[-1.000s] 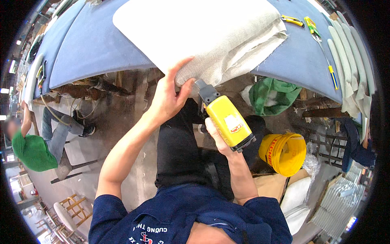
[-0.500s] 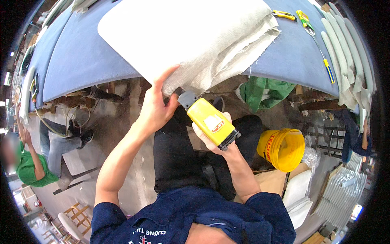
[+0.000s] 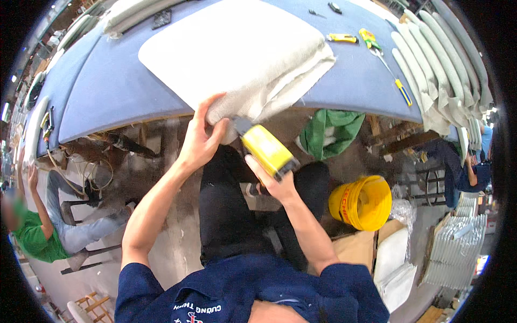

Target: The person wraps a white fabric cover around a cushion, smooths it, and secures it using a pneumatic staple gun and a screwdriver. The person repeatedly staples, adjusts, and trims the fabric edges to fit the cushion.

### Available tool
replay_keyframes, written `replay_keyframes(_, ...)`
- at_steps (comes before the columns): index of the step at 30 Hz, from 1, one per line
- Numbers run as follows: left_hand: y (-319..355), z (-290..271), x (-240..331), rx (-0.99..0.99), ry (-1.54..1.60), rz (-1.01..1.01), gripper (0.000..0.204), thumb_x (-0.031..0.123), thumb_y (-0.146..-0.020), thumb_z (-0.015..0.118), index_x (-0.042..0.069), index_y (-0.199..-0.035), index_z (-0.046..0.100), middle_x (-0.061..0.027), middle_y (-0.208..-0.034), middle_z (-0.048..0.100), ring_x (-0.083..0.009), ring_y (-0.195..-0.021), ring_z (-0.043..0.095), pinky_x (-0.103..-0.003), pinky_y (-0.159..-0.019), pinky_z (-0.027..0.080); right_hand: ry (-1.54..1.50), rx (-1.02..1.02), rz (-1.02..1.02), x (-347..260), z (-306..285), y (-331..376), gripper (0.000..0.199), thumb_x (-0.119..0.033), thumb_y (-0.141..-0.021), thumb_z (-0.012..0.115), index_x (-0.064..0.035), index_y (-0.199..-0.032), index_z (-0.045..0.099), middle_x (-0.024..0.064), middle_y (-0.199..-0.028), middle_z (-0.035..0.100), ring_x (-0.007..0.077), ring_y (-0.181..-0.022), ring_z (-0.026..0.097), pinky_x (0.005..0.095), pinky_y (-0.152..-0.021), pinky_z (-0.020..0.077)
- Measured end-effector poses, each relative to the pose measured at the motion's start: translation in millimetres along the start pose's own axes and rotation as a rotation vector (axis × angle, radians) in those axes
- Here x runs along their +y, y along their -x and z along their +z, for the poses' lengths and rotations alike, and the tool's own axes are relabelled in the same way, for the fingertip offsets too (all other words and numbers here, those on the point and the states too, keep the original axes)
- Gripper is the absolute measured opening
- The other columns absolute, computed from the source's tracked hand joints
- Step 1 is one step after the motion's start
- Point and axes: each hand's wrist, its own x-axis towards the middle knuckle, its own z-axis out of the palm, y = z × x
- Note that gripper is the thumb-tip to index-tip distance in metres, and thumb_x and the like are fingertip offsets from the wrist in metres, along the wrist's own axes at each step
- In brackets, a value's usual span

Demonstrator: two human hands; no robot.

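Observation:
A flat white padded panel (image 3: 231, 48) lies on the blue-covered table (image 3: 107, 70). Loose pale woven fabric (image 3: 280, 91) with a frayed edge is folded along its right side. My left hand (image 3: 196, 145) grips the near corner, fingers on the top face and thumb at the edge. Wrapped around a yellow and black staple gun (image 3: 266, 151), my right hand (image 3: 277, 185) is closed on its handle, which is mostly hidden. The gun's nose meets the fabric at that corner, close to my left thumb; exact contact is blurred.
Right of the panel lie a yellow utility knife (image 3: 342, 37) and a screwdriver (image 3: 403, 92). Upright padded panels (image 3: 431, 70) line the table's right end. Below are a green cloth bundle (image 3: 334, 132) and a yellow bucket (image 3: 361, 202). A person in green (image 3: 40, 231) sits at left.
The whole view has shifted a little, showing more of the far tabletop. My right hand and the staple gun have tilted slightly and blurred. The left hand still grips the panel's corner.

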Motion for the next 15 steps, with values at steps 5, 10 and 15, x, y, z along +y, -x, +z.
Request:
replay_keyframes(5, 10.0, -58.1, 8.6, -0.02, -0.158, -0.065, 0.058, 0.007, -0.1, 0.061, 0.009, -0.156, 0.043, -0.0137, -0.114, 0.068, -0.0146, -0.093, 0.061, -0.032, -0.086, 0.052, -0.178, 0.242, 0.082, -11.0, -51.5, 51.4, 0.015, -0.017, -0.093, 0.081, -0.0065, -0.098, 0.072, -0.0037, -0.075, 0.065, 0.009, -0.061, 0.058, 0.0262, -0.058, 0.0478)
replay_keyframes(10, -27.9, -96.8, 67.8, -0.246, -0.5, -0.126, 0.041, 0.009, -0.103, 0.056, 0.006, -0.144, 0.061, -0.009, -0.073, 0.066, -0.0142, -0.067, 0.06, -0.033, -0.07, 0.053, -0.281, 0.314, 0.168, -18.7, -76.7, 53.5, 0.011, -0.015, -0.096, 0.076, -0.0068, -0.095, 0.07, -0.0025, -0.071, 0.061, 0.0064, -0.06, 0.057, 0.0244, -0.054, 0.0435)
replay_keyframes(15, -149.2, -69.7, 25.0, -0.199, -0.801, 0.146, 0.052, 0.042, -0.109, 0.05, 0.015, -0.154, 0.05, -0.0153, -0.151, 0.057, -0.0221, -0.141, 0.051, -0.045, -0.118, 0.036, -0.32, 0.28, 0.159, -17.9, -40.8, 32.3, 0.02, -0.017, -0.093, 0.081, -0.0021, -0.104, 0.074, 0.0013, -0.08, 0.071, 0.0085, -0.064, 0.063, 0.0249, -0.057, 0.048)
